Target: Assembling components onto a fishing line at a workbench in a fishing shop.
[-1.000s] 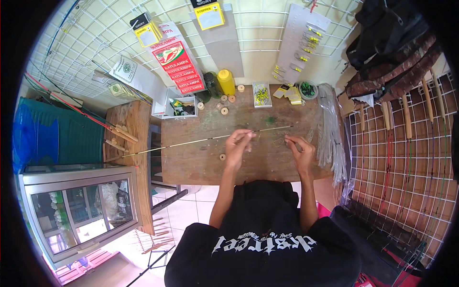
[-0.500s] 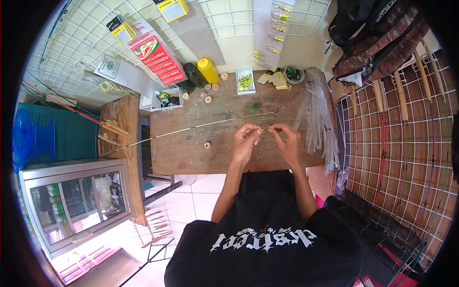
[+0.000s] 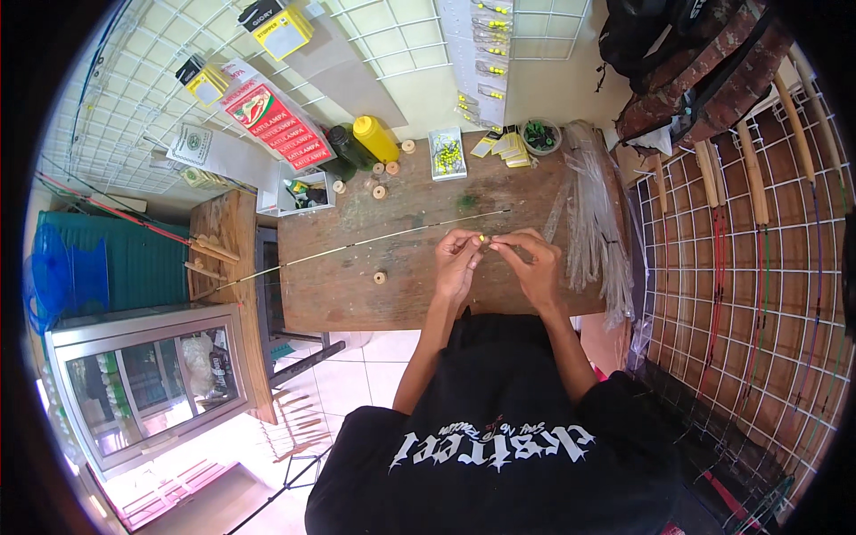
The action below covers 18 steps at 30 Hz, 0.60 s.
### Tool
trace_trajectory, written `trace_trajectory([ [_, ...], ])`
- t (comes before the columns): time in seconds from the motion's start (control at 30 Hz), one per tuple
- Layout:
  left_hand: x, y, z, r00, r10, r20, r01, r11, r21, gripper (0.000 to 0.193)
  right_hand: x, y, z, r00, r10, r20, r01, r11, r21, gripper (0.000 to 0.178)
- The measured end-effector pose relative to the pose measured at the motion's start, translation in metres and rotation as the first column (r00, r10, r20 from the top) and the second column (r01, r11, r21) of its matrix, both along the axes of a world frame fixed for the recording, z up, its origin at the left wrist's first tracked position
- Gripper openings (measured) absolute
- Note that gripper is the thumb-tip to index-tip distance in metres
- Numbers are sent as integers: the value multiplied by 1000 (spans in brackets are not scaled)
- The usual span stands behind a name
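Note:
Between the fingertips of my left hand [image 3: 457,263] is a tiny bright yellow bead [image 3: 482,238], pinched over the table. My right hand [image 3: 533,260] comes in from the other side, its thumb and forefinger pressed together right beside the bead. What those right fingers grip is too small to make out. Just beyond both hands lies a thin pale fishing rod [image 3: 383,237], its dark tip to the right and its other end past the table's left edge.
On the wooden table [image 3: 339,299] stand a white box of yellow pieces [image 3: 448,153], a yellow bottle [image 3: 374,140], several wooden spools [image 3: 381,278] and a tub of green bits [image 3: 540,136]. Clear plastic sleeves [image 3: 593,223] lie at the right. Rods hang on the side grid.
My hands have drawn closer together, the right fingertips moving left to the left ones. The yellow bead now shows plainly. The whole view has shifted slightly.

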<state>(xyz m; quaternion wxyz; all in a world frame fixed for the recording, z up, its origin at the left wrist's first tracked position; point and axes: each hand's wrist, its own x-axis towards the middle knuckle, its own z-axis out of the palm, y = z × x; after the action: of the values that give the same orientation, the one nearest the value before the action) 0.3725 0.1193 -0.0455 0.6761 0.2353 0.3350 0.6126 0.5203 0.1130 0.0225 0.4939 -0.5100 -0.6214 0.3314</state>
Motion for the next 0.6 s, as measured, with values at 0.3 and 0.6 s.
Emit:
trace_trajectory([
  [0.3, 1, 2, -2, 999, 0, -41, 1, 1000, 5, 2, 0, 3, -3, 1000, -20, -3, 20, 1000, 2, 13],
  [0.6, 2, 1, 0, 997, 17, -69, -18, 1000, -22, 4, 0, 3, -1, 1000, -5, -3, 5, 999, -33, 12],
])
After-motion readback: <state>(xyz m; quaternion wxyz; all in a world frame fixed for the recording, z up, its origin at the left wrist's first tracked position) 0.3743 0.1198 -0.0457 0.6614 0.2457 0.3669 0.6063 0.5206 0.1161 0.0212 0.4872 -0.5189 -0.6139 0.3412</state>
